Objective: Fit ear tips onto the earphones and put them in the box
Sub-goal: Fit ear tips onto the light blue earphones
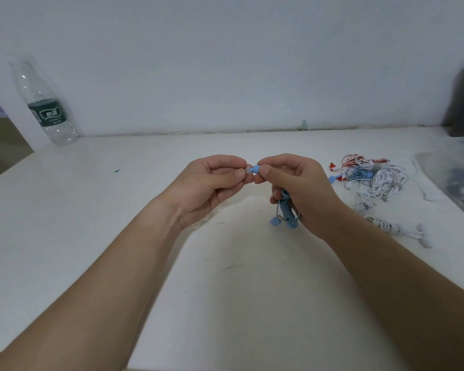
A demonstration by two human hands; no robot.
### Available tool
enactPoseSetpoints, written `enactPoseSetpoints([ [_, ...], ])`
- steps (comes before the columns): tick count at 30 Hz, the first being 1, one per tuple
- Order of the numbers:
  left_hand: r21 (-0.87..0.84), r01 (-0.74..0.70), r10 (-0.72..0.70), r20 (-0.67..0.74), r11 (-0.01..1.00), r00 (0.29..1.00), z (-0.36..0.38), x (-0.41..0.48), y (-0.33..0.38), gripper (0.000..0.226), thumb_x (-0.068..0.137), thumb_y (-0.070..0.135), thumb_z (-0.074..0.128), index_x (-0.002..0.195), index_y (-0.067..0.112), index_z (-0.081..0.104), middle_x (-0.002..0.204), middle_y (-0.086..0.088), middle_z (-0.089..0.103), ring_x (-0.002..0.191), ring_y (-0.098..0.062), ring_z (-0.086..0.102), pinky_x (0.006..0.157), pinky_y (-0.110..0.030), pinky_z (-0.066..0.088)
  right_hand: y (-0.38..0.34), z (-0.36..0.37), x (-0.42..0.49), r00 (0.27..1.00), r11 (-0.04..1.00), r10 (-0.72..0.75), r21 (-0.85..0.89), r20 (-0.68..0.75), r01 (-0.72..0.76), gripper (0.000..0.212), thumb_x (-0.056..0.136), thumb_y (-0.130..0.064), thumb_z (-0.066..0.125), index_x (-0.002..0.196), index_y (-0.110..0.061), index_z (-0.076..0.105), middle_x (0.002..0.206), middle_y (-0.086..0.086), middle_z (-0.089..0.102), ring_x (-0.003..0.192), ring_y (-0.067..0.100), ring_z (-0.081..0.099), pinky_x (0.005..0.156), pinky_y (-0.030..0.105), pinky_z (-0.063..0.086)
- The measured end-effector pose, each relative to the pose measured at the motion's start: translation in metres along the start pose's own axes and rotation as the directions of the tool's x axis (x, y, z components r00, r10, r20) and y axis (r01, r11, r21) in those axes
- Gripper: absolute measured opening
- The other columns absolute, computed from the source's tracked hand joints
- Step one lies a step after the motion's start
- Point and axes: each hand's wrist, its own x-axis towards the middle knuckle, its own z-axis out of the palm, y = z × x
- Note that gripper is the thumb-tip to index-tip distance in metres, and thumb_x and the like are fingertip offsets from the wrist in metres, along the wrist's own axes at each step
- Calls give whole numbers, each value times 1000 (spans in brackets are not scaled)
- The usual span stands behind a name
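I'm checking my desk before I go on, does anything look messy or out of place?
Yes. The spare earphones on the right of the table lie in a tangled heap, red, blue and white cables mixed. A small teal scrap lies loose on the left, and dark scuffs mark the middle.

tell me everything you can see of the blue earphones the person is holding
The blue earphones are a wired pair, pale blue, plastic-looking with a thin rubbery cable. The cable is wound into a bundle that the right hand grips with its lower fingers. One earbud is pinched at that hand's fingertips and meets a translucent ear tip pinched by the left hand. Whether the tip is seated cannot be told. The other earbud and a metal plug hang below the bundle.
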Motion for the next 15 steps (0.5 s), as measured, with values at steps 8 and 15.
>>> enactPoseSetpoints([
  [8, 45, -10, 10, -6, 999, 1000, -1, 0, -1, 19, 69, 0, 69, 87, 7, 69, 87, -11, 77, 80, -16, 75, 66, -18, 58, 2, -2, 1, 1000, 999, -2, -48, 11, 3, 7, 92, -12, 69, 96, -9, 73, 77, 4, 75, 50, 10, 50, 55, 27, 51],
  [15, 89, -4, 2, 23, 996, 1000, -1, 0, -2, 21, 67, 5, 72, 87, 9, 67, 83, -8, 76, 78, -16, 75, 64, -18, 57, 2, -6, 1, 995, 999, 41, -39, 94, -38, 8, 92, -12, 66, 93, -14, 75, 80, 5, 75, 53, 11, 50, 55, 26, 51],
])
